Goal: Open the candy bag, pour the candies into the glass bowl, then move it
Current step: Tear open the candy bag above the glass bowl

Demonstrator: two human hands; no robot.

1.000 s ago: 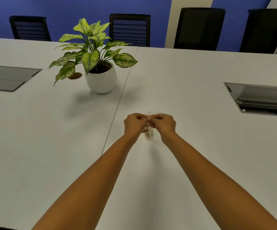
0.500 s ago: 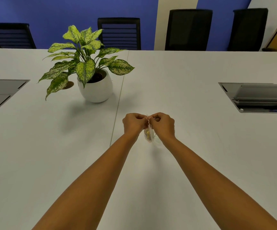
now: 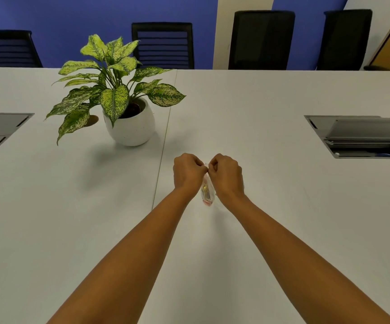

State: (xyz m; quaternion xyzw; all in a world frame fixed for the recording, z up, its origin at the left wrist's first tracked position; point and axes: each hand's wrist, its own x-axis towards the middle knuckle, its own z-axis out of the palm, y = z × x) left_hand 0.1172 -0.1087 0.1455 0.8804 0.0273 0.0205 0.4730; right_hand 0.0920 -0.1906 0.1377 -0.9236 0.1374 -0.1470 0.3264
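— While both arms reach out over the white conference table (image 3: 259, 101), what are the hands doing?

— The left hand (image 3: 188, 171) and the right hand (image 3: 226, 175) meet knuckle to knuckle, each curled tight and pinching the top edge of a small clear candy bag (image 3: 207, 191). The bag hangs down between the wrists, above the tabletop, with gold and red candies showing through the plastic.

— Is the bag open?

— Cannot tell; the fingers cover its top edge.

— And the glass bowl?

— No bowl can be made out; the hands hide the table right behind them.

— What else is on the table?

— A potted plant (image 3: 117, 90) with speckled green leaves in a round white pot (image 3: 131, 127), far left of the hands. A closed cable hatch (image 3: 0, 132) sits at the left edge, and a hatch with its lid raised (image 3: 362, 134) at the right. Black office chairs (image 3: 261, 39) line the far side against a blue wall (image 3: 72, 15).
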